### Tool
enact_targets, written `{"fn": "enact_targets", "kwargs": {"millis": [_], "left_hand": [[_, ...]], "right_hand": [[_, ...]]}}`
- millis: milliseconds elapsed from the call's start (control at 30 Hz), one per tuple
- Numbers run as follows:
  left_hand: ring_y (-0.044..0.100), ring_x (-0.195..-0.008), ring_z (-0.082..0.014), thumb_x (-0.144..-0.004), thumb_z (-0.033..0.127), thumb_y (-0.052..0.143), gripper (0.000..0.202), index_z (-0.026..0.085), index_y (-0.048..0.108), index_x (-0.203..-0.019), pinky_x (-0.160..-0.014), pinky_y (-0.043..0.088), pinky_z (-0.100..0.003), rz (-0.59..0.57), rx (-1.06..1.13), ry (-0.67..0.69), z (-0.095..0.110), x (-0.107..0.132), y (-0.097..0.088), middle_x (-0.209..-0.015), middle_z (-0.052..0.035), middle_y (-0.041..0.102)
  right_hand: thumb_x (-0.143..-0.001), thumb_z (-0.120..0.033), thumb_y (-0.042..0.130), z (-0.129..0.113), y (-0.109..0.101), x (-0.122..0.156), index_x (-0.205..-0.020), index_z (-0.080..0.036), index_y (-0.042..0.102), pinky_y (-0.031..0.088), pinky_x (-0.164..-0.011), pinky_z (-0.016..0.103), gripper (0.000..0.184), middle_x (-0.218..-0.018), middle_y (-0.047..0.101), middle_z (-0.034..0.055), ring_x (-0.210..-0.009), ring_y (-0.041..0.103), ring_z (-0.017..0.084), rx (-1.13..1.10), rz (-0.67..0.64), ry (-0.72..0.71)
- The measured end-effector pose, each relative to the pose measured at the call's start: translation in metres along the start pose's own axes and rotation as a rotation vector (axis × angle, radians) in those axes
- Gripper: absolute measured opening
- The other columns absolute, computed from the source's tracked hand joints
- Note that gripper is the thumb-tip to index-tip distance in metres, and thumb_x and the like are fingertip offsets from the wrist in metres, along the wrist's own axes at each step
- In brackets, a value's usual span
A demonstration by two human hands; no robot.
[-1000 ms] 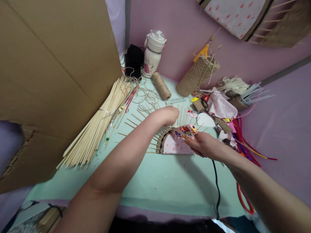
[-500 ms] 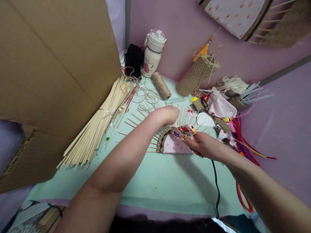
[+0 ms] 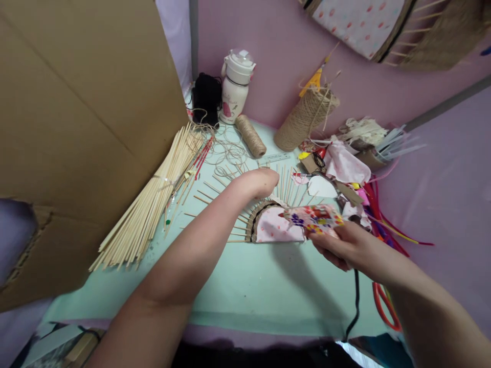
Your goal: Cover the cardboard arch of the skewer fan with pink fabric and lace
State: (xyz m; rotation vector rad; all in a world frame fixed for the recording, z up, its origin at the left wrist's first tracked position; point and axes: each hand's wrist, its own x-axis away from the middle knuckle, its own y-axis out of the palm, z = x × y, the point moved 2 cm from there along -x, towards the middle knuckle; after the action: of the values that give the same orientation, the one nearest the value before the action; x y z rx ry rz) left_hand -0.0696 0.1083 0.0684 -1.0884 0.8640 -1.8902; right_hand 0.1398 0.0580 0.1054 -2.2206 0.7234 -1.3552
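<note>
The right hand (image 3: pixel 339 245) is wrapped firmly around a flower-patterned tool (image 3: pixel 314 217), whose long axis points left from the grip, its front end over the fan-shaped panel (image 3: pixel 278 227). The panel lies left of this grip, straight edge toward the wearer; the left hand (image 3: pixel 266 183) is nearer its curved edge, among the radiating sticks (image 3: pixel 284 181). The left fingers are hidden, so their hold cannot be determined.
</note>
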Motion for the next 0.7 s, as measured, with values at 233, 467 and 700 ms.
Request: {"fn": "enact_targets", "kwargs": {"millis": [233,467,700], "left_hand": [[0.062,-0.111,-0.0197,-0.082,0.009,0.052,0.043,0.02,0.061,-0.122,-0.089,0.047,-0.025,0.065,-0.031,0.022,-0.006,-0.008,0.008,-0.122,-0.0083,0.067],[0.064,-0.096,-0.0211,-0.083,0.013,0.046,0.031,0.02,0.066,-0.106,-0.076,0.047,-0.027,0.252,-0.041,-0.038,-0.002,0.015,0.026,-0.104,-0.007,0.071],[0.062,-0.092,-0.02,-0.086,0.014,0.045,0.023,0.018,0.066,-0.092,-0.081,0.047,-0.029,0.387,0.002,-0.096,0.0,0.03,0.048,-0.096,-0.0064,0.068]], "right_hand": [[-0.082,-0.056,0.041,0.106,0.038,0.047,-0.078,-0.021,0.054,0.045,-0.053,0.031,0.037,-0.061,0.059,0.0049,-0.054,0.056,0.02,0.016,0.518,0.21],[-0.082,-0.046,0.043,0.167,0.091,0.039,-0.101,-0.017,0.059,0.053,-0.068,0.042,0.039,-0.087,0.068,0.0157,-0.078,0.067,0.031,0.125,0.701,0.206],[-0.085,-0.06,0.039,0.183,0.099,0.046,-0.128,0.0,0.052,0.048,-0.088,0.056,0.074,-0.109,0.062,0.029,-0.101,0.061,0.043,0.359,0.915,0.072]]}}
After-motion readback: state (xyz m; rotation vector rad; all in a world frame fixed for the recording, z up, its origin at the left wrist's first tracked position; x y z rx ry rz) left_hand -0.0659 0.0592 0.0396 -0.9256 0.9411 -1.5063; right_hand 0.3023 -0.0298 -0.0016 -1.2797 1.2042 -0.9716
